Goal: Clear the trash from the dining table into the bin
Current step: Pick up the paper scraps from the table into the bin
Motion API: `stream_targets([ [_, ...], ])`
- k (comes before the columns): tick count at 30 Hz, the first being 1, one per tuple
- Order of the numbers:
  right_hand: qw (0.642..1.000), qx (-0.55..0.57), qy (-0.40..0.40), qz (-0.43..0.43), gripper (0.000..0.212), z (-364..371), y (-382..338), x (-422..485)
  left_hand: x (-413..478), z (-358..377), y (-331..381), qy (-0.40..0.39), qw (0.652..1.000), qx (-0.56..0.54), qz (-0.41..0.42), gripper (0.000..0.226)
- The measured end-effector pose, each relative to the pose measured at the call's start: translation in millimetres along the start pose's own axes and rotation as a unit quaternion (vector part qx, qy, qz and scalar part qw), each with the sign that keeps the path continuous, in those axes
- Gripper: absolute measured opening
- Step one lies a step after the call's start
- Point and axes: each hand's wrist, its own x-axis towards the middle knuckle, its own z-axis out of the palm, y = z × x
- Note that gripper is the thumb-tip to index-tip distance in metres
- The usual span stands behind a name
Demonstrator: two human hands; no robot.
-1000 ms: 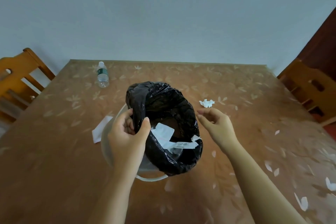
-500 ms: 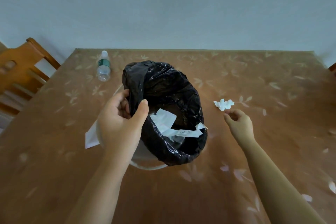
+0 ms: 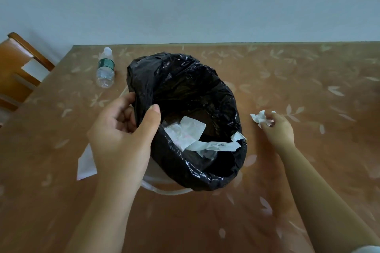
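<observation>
Left hand [image 3: 123, 135] gripping, right hand [image 3: 276, 129] pinching

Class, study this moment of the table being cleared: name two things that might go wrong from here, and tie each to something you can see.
1. The right hand pinches the crumpled tissue only at its fingertips, so it might drop back onto the table before reaching the bin.
2. The left hand holds the black bag by one edge, and a paper strip hangs over the rim; tilting the bin may spill it.

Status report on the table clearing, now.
Left hand grips the bin liner rim. Right hand pinches the crumpled tissue on the table. Bottle and flat paper not yet binned. Path clear.
</observation>
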Motion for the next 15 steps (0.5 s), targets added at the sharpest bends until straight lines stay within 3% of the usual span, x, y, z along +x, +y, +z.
stream_targets([
  [7, 0.997, -0.069, -0.011, 0.008, 0.024, 7.7, 4.8, -3.7, 0.6, -5.7, 0.6, -0.003, 1.000, 0.001, 0.002, 0.023],
  [15, 0.999, -0.019, -0.038, -0.014, 0.011, 7.5, 4.5, -42.8, -10.0, -22.0, 12.4, 0.013, 0.999, -0.021, -0.030, 0.020],
])
